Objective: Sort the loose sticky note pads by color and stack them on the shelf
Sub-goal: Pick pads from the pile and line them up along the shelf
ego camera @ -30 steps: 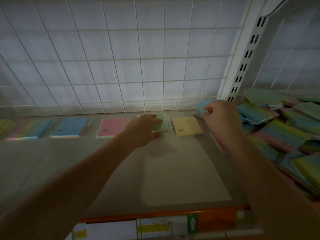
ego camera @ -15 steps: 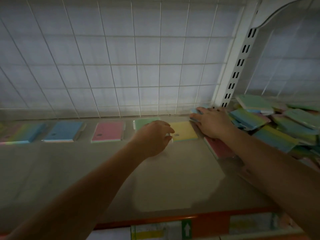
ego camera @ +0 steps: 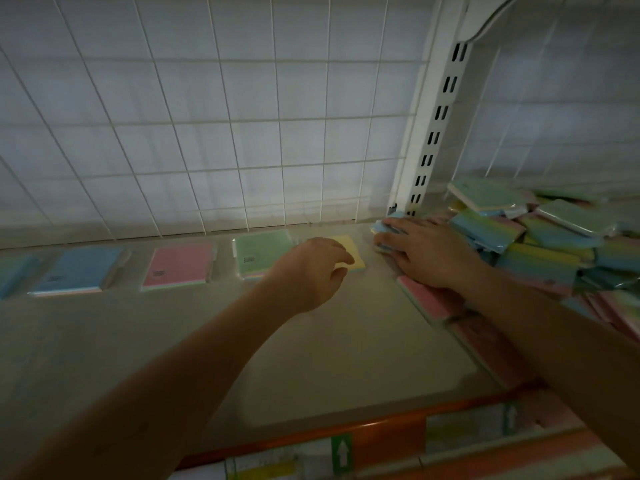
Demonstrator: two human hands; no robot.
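Nearest you, the orange front rail (ego camera: 388, 434) of the shelf (ego camera: 346, 358) runs along the bottom w/ a label strip (ego camera: 311, 459) below it showing a white arrow on green. Both forearms reach in over the bare beige shelf surface. Your left hand (ego camera: 311, 268) sits mid-shelf, knuckles up, fingers loosely curled, tips over the near-left corner of the yellow pad (ego camera: 351, 249); can't tell if they actually pinch it or only touch. Just left of that hand lies the green pad (ego camera: 263, 252), flat, apart from the fingers. Further left in the same row: the pink pad (ego camera: 178, 268), then the blue pad (ego camera: 78, 271), then another blue-ish pad (ego camera: 14, 275) cut off at the frame edge, each lying flat w/ a gap between. Your right hand (ego camera: 426, 251) is palm-down at the left edge of the loose pile (ego camera: 540, 247), fingers fairly straight and spread, pressing on a blue pad (ego camera: 388, 223) at the pile's back-left corner, just beside the yellow one; thumb side is hidden, so no clear grip seen. Under your right wrist a pink-topped pad (ego camera: 429, 303) sticks out of the pile toward the shelf middle. The pile itself is a jumble of wrapped multicolor pads, tilted and overlapping, filling the right side. Behind everything stands the white wire grid (ego camera: 242, 133), w/ a slotted white upright (ego camera: 436, 133) between the row and the pile.
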